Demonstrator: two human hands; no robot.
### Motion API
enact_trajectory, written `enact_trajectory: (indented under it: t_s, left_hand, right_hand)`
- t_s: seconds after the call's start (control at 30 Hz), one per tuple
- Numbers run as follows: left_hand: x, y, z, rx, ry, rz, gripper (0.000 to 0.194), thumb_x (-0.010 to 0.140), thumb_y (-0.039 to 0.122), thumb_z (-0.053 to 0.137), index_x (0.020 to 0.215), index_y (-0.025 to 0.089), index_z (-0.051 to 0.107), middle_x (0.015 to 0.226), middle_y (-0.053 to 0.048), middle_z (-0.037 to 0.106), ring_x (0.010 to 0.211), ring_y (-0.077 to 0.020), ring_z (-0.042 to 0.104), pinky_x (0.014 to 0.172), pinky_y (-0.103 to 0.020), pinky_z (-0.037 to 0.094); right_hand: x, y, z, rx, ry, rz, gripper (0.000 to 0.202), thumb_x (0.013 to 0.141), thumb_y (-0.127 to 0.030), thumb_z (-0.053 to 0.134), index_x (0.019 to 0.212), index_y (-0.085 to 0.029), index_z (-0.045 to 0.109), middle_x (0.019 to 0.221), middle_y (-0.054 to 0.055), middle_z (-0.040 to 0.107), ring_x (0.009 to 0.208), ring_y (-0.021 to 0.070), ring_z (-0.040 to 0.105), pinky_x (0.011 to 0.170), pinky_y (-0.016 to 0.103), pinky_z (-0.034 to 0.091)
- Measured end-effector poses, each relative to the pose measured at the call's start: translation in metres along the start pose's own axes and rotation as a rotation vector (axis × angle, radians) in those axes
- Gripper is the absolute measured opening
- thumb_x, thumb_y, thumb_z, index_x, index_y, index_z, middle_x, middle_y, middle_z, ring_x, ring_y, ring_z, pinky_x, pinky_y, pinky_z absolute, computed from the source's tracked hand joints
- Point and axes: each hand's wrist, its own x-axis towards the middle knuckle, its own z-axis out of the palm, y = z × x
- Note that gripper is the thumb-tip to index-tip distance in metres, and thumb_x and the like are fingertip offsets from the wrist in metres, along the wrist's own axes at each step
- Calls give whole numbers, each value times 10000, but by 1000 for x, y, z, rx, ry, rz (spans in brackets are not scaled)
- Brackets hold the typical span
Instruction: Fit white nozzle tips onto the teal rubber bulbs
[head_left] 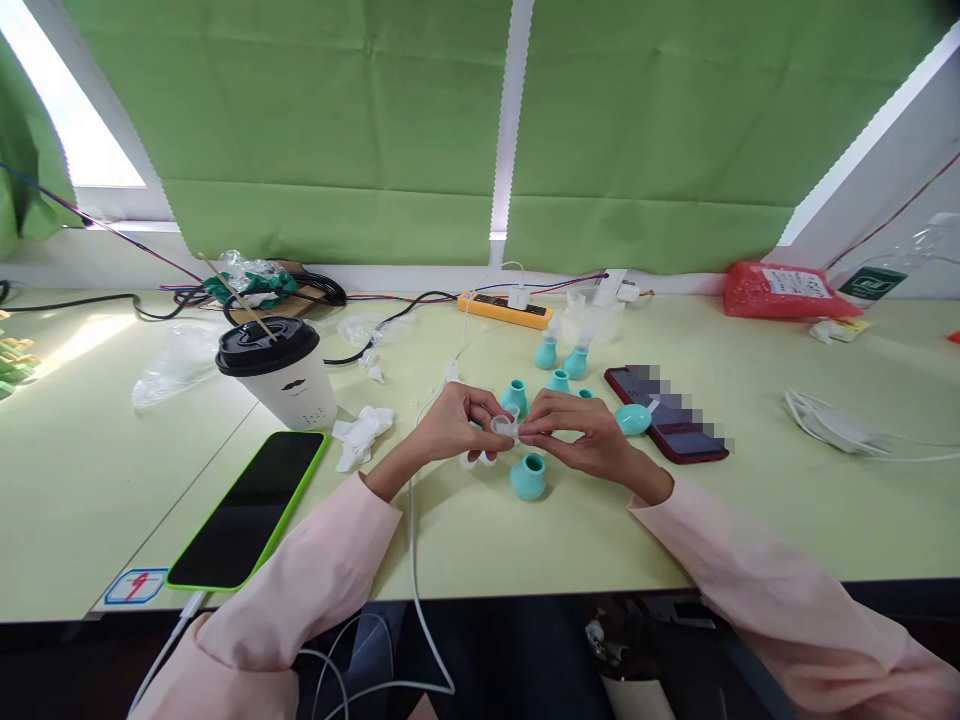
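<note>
Head view, my only feed, and I take the front turquoise bulb [528,480] as my landmark: it stands on the counter [600,540], open neck up. Just behind it, both hands meet at a small clear piece [505,428]. My left hand [461,420] has that piece pinched between thumb and fingers; my right hand [581,432] closes narrow on the piece's right end with thumb and fingertips. Is there a second part in that grip? I can't tell; the fingers cover it.

The step in hand, as I judge it, is close fingertip work on the clear piece, perhaps fitting or adjusting. The next move, I'd say, calls for a steady left pinch, a light right touch, and no knock to the front bulb.

Small white pieces [478,460] show below the left hand, left of that bulb. Behind it sits another open bulb [514,394]; farther back, two turquoise bulbs [561,359] appear to carry clear tops. Off to its right, a rounded turquoise bulb [634,419] lies by a red-cased phone [679,440]. Left of it, mind the white cable [412,540].
</note>
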Motion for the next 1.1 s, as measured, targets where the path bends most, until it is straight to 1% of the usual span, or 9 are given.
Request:
enact_trajectory:
  t_s: [0.1,0.2,0.37,0.47,0.6,0.7,0.9,1.03,1.1]
  left_hand:
    - [0,-1,0,-1,-13,-9,162,561,175,633,689,98,570,451,5,550,350,-72,468,330,-169,336]
    - [1,-2,0,-15,-31,-2,174,561,182,636,696,94,570,462,0,553,352,-64,459,340,-171,344]
    - [2,-2,4,-58,-65,3,207,565,207,644,717,87,570,492,-11,561,395,-79,490,360,-182,374]
    - [1,0,6,-108,-69,46,221,562,219,653,716,90,561,488,1,544,430,-89,511,375,-183,393]
    - [0,1,6,-155,-70,89,238,565,226,658,735,100,550,531,12,542,441,-82,519,407,-193,417]
    - [0,-1,6,-160,-62,93,240,576,228,654,746,102,543,545,15,537,436,-80,522,416,-199,423]
    - [0,-4,7,-159,-17,98,247,573,242,658,733,106,527,543,21,527,437,-83,524,405,-195,424]
    - [1,-3,8,-131,19,103,241,576,249,658,706,107,512,540,18,530,427,-79,516,409,-200,431]
    - [1,-3,9,-124,70,114,237,576,249,657,685,111,499,567,7,547,428,-73,512,417,-203,437]
  right_hand:
    - [0,-1,0,-30,19,-10,124,680,-123,595,778,-194,619,649,13,589,617,113,513,557,271,452]
    - [1,-2,0,-22,72,52,154,670,-156,608,814,-207,622,662,15,600,606,117,524,541,268,453]
    - [2,-1,-1,218,35,238,146,602,-162,665,740,-210,665,673,19,606,576,116,546,502,257,449]
    - [3,2,-2,372,37,378,144,593,-147,670,716,-222,676,663,13,596,582,110,540,489,247,435]
    - [4,6,-2,533,20,477,148,590,-145,672,701,-243,678,687,4,564,618,101,524,503,239,430]
    - [4,5,-2,512,10,476,139,611,-168,659,731,-237,676,703,12,558,635,105,519,514,245,437]
    - [5,-2,-2,307,65,351,142,666,-166,611,784,-219,668,721,33,580,644,120,540,553,272,456]
    - [3,-2,1,330,120,363,154,661,-149,611,784,-225,663,717,30,598,633,125,552,529,269,465]
    - [2,-1,3,336,175,367,179,639,-140,628,789,-232,661,726,29,603,646,133,559,526,273,470]
